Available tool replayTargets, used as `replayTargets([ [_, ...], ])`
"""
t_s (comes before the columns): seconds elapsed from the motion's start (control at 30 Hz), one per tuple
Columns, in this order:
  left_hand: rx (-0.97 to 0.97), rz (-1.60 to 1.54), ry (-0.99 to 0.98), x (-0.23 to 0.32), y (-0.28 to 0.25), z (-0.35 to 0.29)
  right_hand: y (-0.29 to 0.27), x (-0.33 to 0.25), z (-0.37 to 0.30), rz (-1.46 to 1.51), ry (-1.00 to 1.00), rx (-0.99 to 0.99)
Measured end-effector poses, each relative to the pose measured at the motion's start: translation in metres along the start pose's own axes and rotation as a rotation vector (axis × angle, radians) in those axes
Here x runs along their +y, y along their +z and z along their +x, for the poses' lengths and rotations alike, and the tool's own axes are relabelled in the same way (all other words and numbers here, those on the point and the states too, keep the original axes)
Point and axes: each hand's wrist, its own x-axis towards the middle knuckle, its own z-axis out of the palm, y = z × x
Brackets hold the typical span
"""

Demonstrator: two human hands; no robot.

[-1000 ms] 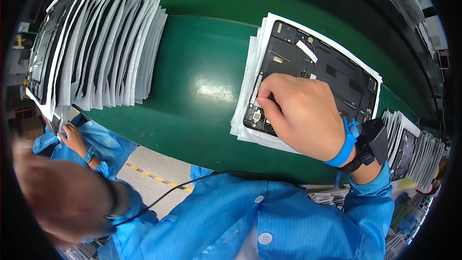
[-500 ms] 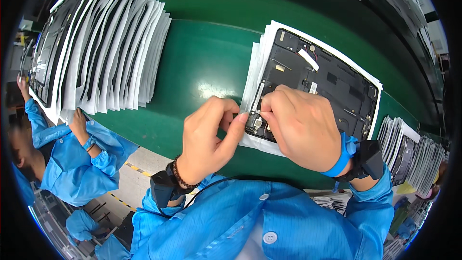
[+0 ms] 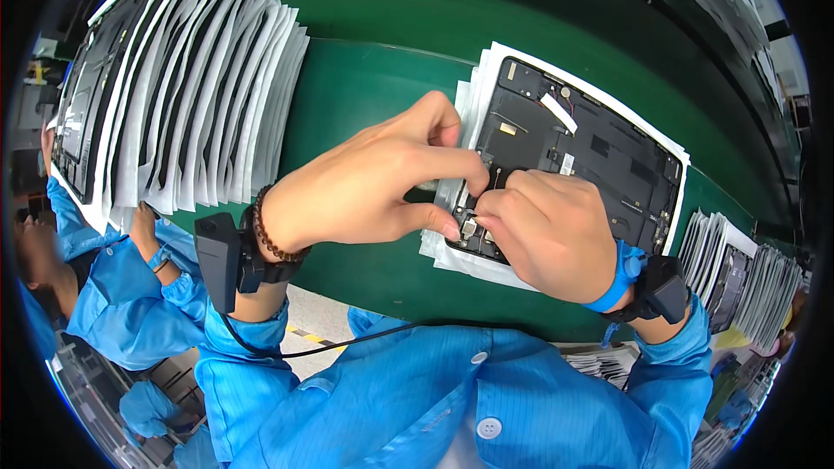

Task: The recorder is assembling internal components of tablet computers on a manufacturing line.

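Observation:
A black tablet back housing (image 3: 599, 152) lies on white sheets (image 3: 469, 113), with small metal parts and wires inside it. My left hand (image 3: 373, 174) reaches over its left edge, thumb and forefinger apart. Its thumb tip rests by the near left corner and its forefinger tip lies farther in, along that edge. My right hand (image 3: 547, 226) is closed in a pinch over the same corner, beside a small silvery part (image 3: 469, 228). Whatever its fingertips hold is too small and covered to name. A white strip (image 3: 559, 113) lies across the housing's far left part.
A tall stack of housings interleaved with white sheets (image 3: 200, 95) stands at the left of the green table (image 3: 365, 78). More stacks (image 3: 756, 287) stand at the right. A co-worker in a blue smock (image 3: 130, 295) handles the left stack.
My left hand has moved forward and its thumb and forefinger have spread over the housing's left edge. My right hand stays pinched near the corner, slightly lower. The housing has shifted slightly.

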Motion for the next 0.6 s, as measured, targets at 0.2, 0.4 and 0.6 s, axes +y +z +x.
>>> replayTargets([
  [0.2,-0.094,0.046,0.009,0.005,-0.006,0.012,0.001,0.001,-0.002,-0.019,-0.031,0.038],
  [0.4,-0.128,0.037,0.013,0.004,-0.002,0.013,-0.001,0.000,-0.003,-0.052,-0.077,0.035],
  [0.6,-0.117,0.023,0.014,0.002,0.002,0.009,0.001,-0.001,-0.004,-0.044,-0.089,0.063],
])
